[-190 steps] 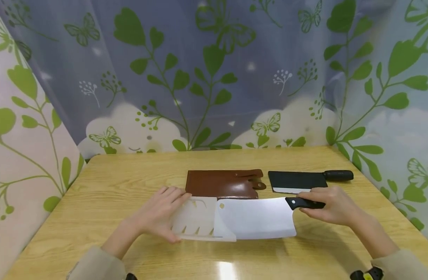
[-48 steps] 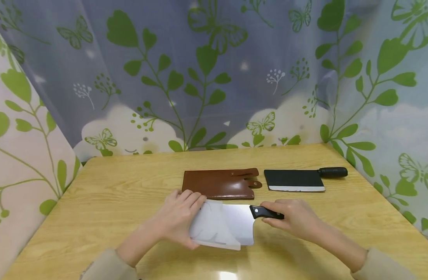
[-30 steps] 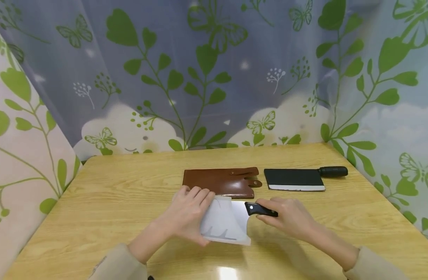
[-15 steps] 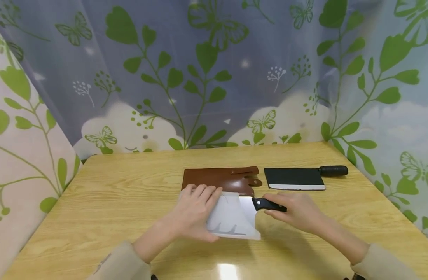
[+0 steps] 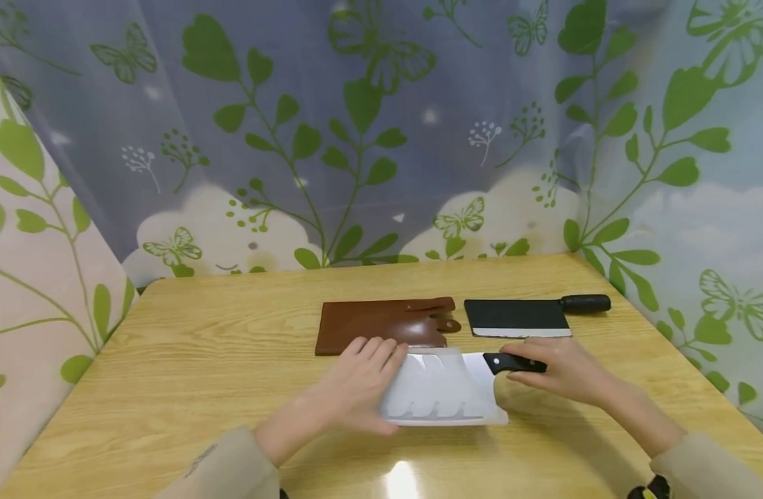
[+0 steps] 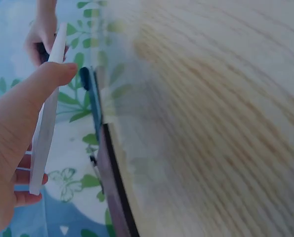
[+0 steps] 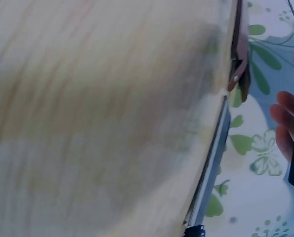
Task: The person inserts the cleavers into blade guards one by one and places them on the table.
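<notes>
while left fingers (image 5: 396,362) clasp milky plastic sheath (image 5: 431,391), right fingers (image 5: 523,378) grip riveted black cleaver handle (image 5: 507,362); glossy brown sleeve (image 5: 371,326) behind

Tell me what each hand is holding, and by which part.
The right hand holds the silver cleaver by its black handle; the left hand grips the white sheath by the end farthest from that handle.
</notes>
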Tool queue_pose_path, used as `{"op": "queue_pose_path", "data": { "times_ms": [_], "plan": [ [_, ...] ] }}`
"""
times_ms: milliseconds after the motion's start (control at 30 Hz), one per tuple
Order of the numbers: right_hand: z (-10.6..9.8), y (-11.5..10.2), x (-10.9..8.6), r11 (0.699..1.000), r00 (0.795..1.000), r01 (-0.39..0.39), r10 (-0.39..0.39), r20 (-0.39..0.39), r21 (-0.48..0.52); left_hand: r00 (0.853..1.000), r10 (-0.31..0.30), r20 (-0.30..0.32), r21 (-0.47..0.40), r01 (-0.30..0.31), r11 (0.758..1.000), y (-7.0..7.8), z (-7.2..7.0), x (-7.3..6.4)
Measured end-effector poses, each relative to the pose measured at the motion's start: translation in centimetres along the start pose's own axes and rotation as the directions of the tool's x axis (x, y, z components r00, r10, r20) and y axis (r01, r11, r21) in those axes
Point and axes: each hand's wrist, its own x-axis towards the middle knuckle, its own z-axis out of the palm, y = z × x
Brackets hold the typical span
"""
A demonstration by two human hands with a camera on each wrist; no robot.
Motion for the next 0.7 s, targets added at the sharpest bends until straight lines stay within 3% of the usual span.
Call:
{"op": "queue_pose_path", "data": {
  "times_ms": [133, 233, 333, 400, 567, 700],
  "plan": [
    [0.2, 0.3, -0.4, 0.999, 0.998, -0.028, 0.03, 0.047, -0.036, 0.995, -0.009, 0.099, 0.011, 0.008, 1.0, 0.6, 0.6, 0.5],
    [0.3, 0.3, -0.6, 0.994, 0.988, -0.093, 0.099, 0.121, -0.052, 0.987, -0.017, 0.161, 0.004, 0.016, 1.0, 1.0, 1.0, 0.7],
    [0.5, 0.2, -0.5, 0.985, 0.961, -0.16, 0.17, 0.217, -0.064, 0.978, -0.02, 0.206, 0.003, 0.02, 1.0, 1.4, 1.4, 1.0],
    [0.6, 0.2, -0.5, 0.977, 0.933, -0.201, 0.214, 0.29, -0.076, 0.972, -0.018, 0.234, 0.01, 0.017, 1.0, 1.6, 1.7, 1.1],
    [1.2, 0.4, -0.3, 0.97, 0.874, -0.235, 0.238, 0.424, -0.061, 0.955, -0.004, 0.297, -0.003, 0.005, 1.0, 1.8, 2.1, 1.2],
    [1.6, 0.5, -0.3, 0.975, 0.863, -0.219, 0.213, 0.459, -0.041, 0.941, 0.004, 0.337, -0.065, 0.019, 0.998, 1.6, 2.5, 1.2]
  ]
}}
